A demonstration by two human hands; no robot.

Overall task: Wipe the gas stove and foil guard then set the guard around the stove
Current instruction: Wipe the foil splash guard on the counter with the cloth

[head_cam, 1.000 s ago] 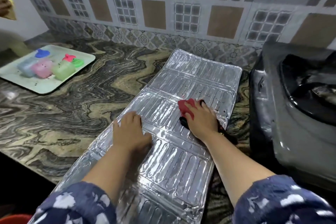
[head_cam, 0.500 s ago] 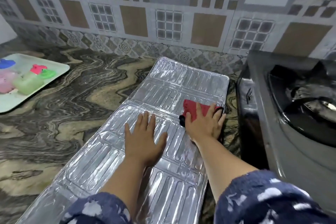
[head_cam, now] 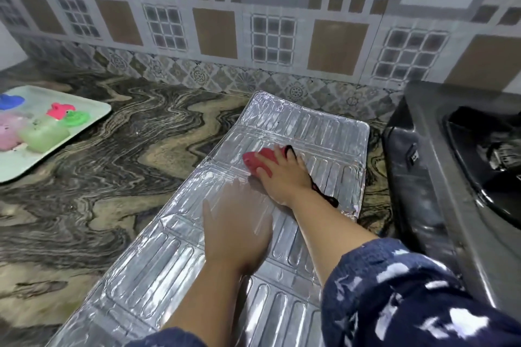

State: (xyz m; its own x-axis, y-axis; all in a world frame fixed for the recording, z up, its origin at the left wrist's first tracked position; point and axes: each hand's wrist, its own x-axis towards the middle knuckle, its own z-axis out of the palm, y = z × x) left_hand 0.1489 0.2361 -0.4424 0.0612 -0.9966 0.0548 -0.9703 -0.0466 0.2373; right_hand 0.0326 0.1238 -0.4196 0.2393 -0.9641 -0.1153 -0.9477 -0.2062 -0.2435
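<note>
The foil guard (head_cam: 284,205) lay flat on the tabletop (head_cam: 118,177) beside the gas stove (head_cam: 439,191), left hand (head_cam: 236,234) spread open pinning it, right hand (head_cam: 284,177) pressing a red cloth (head_cam: 255,162); light, rib-following strokes would likely avoid creasing.

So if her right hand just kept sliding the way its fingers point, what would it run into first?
The right hand, pressing the red cloth, points up-left across the foil guard. It would likely leave the guard's left edge onto the marble counter, then probably reach the tiled wall.

Legible text, labels, brands, numbers, signs: none. Small tag on gas stove (head_cam: 412,153) side, at 3 o'clock: too blurred to read.
</note>
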